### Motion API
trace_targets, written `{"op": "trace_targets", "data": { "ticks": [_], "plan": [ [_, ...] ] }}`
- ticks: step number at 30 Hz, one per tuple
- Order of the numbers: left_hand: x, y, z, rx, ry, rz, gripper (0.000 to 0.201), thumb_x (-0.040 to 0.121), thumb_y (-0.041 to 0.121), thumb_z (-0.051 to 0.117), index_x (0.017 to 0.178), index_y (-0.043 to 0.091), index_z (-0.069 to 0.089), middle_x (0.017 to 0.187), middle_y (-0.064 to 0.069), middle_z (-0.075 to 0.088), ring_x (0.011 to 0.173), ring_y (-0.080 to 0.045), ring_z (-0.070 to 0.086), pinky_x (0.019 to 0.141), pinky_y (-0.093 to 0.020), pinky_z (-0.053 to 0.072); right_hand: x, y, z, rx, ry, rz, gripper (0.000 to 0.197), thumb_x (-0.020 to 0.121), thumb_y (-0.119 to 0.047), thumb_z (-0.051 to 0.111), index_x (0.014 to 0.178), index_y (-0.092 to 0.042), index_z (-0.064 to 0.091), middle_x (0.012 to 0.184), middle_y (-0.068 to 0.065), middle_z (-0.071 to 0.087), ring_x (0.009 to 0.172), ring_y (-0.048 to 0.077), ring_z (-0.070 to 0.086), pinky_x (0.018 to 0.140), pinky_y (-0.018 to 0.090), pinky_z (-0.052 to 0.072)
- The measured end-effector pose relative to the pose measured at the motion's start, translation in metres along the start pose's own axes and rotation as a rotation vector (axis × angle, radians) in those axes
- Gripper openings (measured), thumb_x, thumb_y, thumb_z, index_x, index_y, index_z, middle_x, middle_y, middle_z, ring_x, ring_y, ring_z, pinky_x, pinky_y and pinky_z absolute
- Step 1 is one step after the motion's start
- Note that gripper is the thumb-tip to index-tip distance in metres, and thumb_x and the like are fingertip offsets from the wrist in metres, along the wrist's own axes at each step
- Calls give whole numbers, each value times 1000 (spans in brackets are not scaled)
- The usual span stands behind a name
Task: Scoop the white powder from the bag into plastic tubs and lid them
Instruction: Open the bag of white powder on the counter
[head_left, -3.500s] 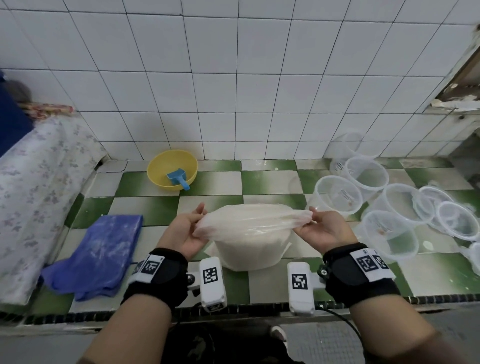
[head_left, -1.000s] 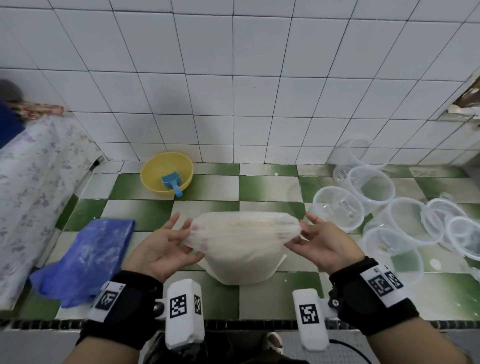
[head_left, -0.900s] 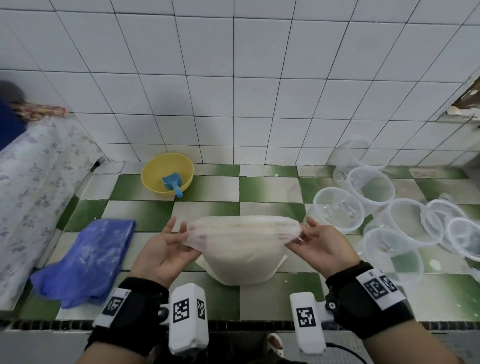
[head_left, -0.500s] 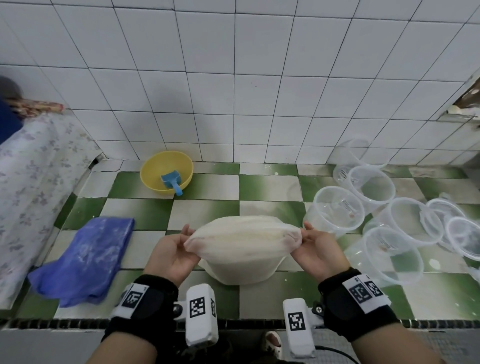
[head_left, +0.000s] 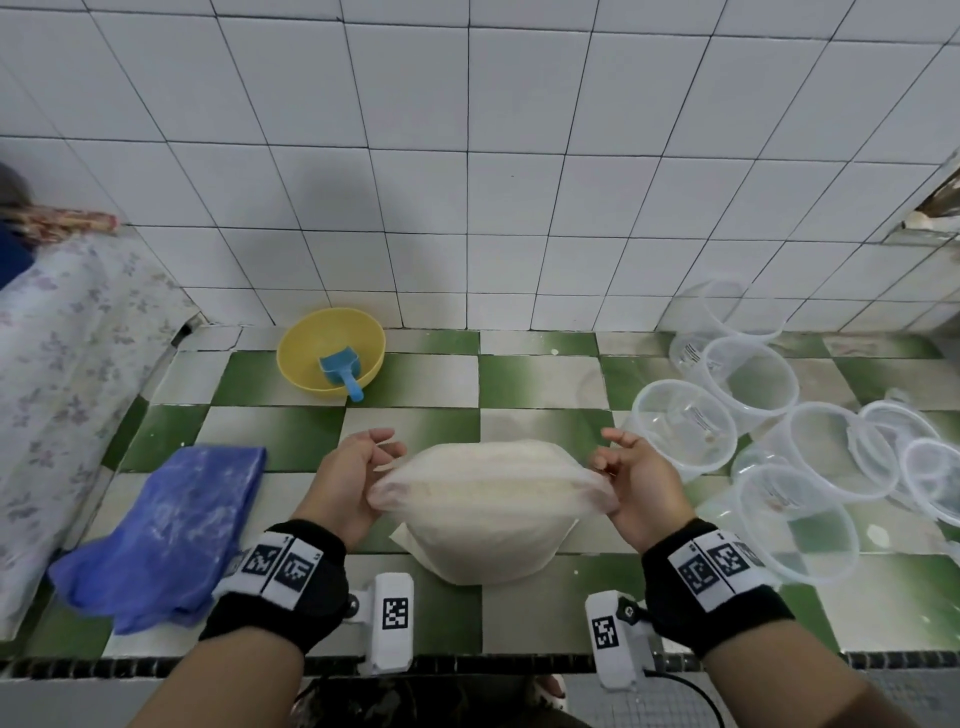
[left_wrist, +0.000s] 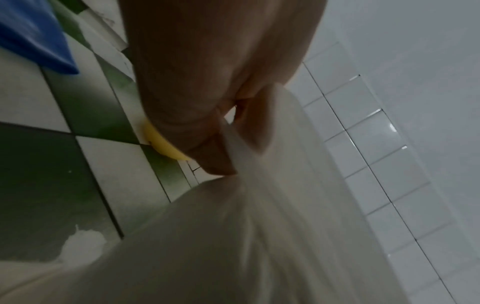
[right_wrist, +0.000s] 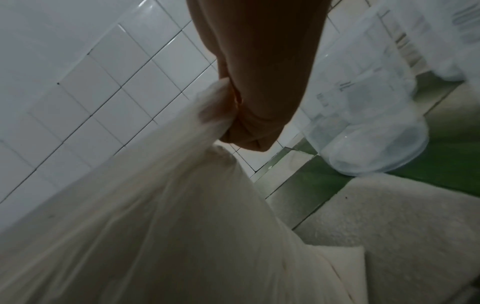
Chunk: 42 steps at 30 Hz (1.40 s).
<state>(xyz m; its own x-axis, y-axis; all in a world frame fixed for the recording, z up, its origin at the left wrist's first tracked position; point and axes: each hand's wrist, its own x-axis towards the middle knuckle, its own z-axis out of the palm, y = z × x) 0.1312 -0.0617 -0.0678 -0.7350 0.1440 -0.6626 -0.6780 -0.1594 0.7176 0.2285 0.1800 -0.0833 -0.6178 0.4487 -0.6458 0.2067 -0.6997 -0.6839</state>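
A translucent plastic bag of white powder (head_left: 488, 514) stands on the checkered counter near its front edge. My left hand (head_left: 363, 473) pinches the bag's top edge at its left end, and my right hand (head_left: 626, 478) pinches it at the right end. The wrist views show the bag film (left_wrist: 259, 216) caught between thumb and fingers on the left, and the film (right_wrist: 182, 185) bunched in the right hand. The bag's mouth is stretched flat between both hands. Several empty clear tubs (head_left: 685, 426) stand to the right. A blue scoop (head_left: 340, 370) lies in a yellow bowl (head_left: 332, 349).
A blue cloth (head_left: 166, 530) dusted with powder lies at the front left. A flower-patterned cover (head_left: 57, 374) drapes over something at the far left. Clear lids (head_left: 930, 478) are stacked at the right edge. A white tiled wall (head_left: 467, 182) backs the counter.
Both hands have kept hold of the bag's top edge and drawn it taut. Their fingers have shifted along the edge, and the bag has stayed in place.
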Motion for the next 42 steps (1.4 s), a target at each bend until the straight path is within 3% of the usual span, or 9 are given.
{"op": "trace_targets", "data": {
  "ticks": [6,10,13,20,23,27,31,38,42],
  "plan": [
    [-8,0,3,204,-39,182,17,97,7,38,100,16,53,92,-4,59,80,-20,53,68,-31,45,1,-4,6,-233,-91,-154,18,91,-1,45,87,-17,54,65,2,48,60,15,41,57,29,31],
    [-23,4,-13,421,-87,527,16,98,16,46,100,21,61,94,1,66,97,-17,60,83,-32,48,-20,-18,-1,-553,-206,-401,11,85,-21,54,79,-17,63,81,5,61,77,15,56,68,27,41],
    [-42,11,-25,705,-243,717,28,91,41,48,95,24,70,90,10,73,93,-5,64,82,-21,45,-41,-33,-6,-774,-344,-557,31,84,-31,50,78,-9,72,90,0,71,89,7,63,80,12,44],
    [-53,12,-29,974,-281,603,33,86,48,42,99,40,71,98,31,68,100,14,57,84,-10,41,-57,-24,-3,-1321,-455,-612,41,91,-51,39,98,-32,74,99,-24,67,98,-16,55,84,3,38],
    [-52,12,-22,888,-240,558,31,84,49,45,98,38,70,98,27,69,99,11,57,81,-9,40,-54,-11,1,-1261,-340,-731,24,95,-30,50,104,-26,71,97,-23,65,92,-23,52,79,-2,36],
    [-41,9,-17,584,-170,372,30,74,35,67,101,22,72,99,7,74,105,-10,64,94,-30,48,-44,-3,3,-938,-191,-580,31,89,3,52,97,-24,67,84,-8,72,74,-3,63,70,4,44],
    [-30,4,-16,162,-213,90,30,84,10,59,114,7,63,107,-8,73,106,-19,64,92,-33,51,-37,-5,3,-562,-179,-327,31,88,8,54,108,-14,64,86,7,74,75,13,70,75,24,53],
    [-20,3,-19,-221,-226,-194,27,96,4,42,116,1,59,108,-14,71,107,-24,62,72,-31,60,-26,-2,-3,34,-193,51,42,92,14,38,128,-6,48,115,19,58,95,25,63,73,27,58],
    [-18,8,-17,-257,-201,-241,30,98,-1,34,110,2,61,97,-18,73,104,-28,61,69,-37,58,-20,-1,0,178,-152,132,54,91,18,29,137,-8,40,102,14,55,94,22,59,64,29,57]
  ]
}}
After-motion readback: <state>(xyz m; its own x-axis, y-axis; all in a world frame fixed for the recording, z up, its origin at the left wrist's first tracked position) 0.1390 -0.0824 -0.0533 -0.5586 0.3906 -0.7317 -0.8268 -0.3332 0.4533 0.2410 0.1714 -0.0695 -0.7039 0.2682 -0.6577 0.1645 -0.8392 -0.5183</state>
